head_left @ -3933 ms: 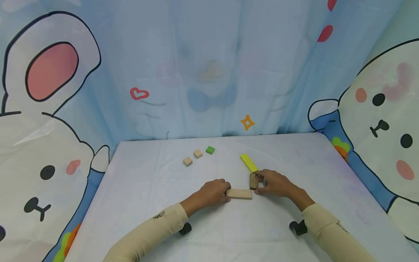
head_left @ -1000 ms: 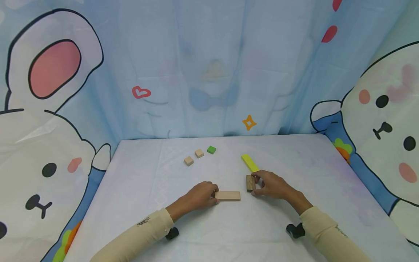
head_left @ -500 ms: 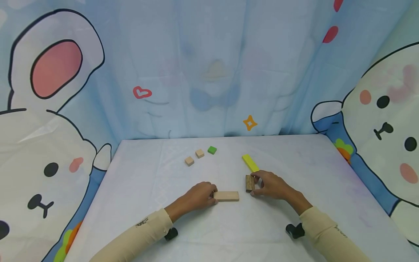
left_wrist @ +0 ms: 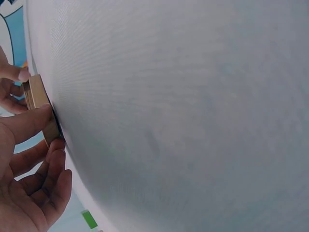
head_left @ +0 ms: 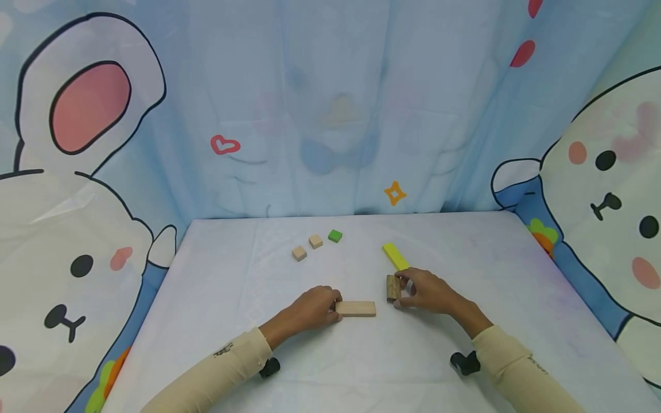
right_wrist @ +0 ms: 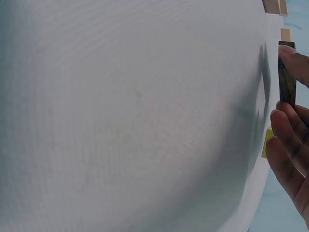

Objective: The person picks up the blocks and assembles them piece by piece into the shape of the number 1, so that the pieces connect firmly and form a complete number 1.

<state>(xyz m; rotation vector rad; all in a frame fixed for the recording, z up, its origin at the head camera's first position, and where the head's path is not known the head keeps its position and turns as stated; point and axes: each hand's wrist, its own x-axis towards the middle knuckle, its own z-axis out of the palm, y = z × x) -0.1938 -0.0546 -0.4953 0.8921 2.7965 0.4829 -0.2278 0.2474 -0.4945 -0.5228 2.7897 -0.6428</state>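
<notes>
My left hand [head_left: 312, 308] pinches one end of a plain flat wooden block [head_left: 357, 309] between thumb and fingers. In the left wrist view the thumb lies on this block's [left_wrist: 39, 94] side. To the right, a shorter dark brown wooden block [head_left: 393, 288] is pinched by my right hand [head_left: 428, 291]. The right wrist view shows the dark block [right_wrist: 287, 84] between thumb and fingertips, apart from the cloth. A gap separates the two held blocks. Just behind the right hand lies a yellow block [head_left: 395, 255], its near end close to the fingers.
Farther back on the white-covered table [head_left: 232, 269] sit a green cube [head_left: 335, 236] and two plain wooden cubes [head_left: 315, 241] in a slanting row. A blue printed curtain [head_left: 289, 115] hangs behind the table. Black wrist-worn devices [head_left: 466, 363] show under both sleeves.
Since the earliest frame, my left hand has drawn the plain block leftward, away from the dark one. My right hand has shifted the dark block slightly left. The last second shows only slight leftward drift.
</notes>
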